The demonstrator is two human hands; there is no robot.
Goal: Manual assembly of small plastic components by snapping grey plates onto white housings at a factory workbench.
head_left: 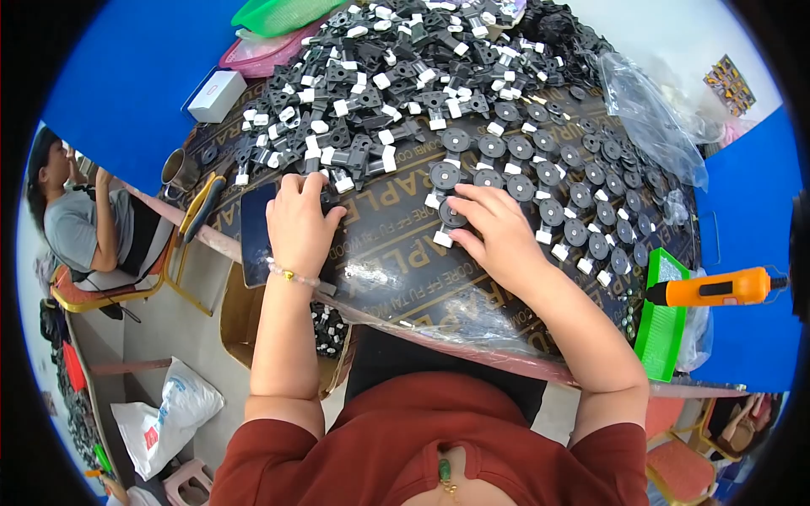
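My left hand [297, 221] is at the near edge of a big pile of black plastic parts with white ends [380, 84]. Its fingers bend over a black plastic part [331, 201], with the thumb on the other side; the fingers partly hide it. To the right, my right hand [499, 228] has thumb and fingers around a round black part with a white tab [443, 239], which lies on the dark printed tabletop [380, 274]. Beyond and right of that hand, many similar round parts [550, 211] lie in slanting rows.
A dark phone-like slab [253, 238] lies beside my left wrist, near pliers [202, 207] and a metal mug [179, 173]. At right, an orange electric screwdriver [717, 288] extends over a green tray [662, 325]. Below the table stands a cardboard box [240, 316]. A person [80, 211] sits at left.
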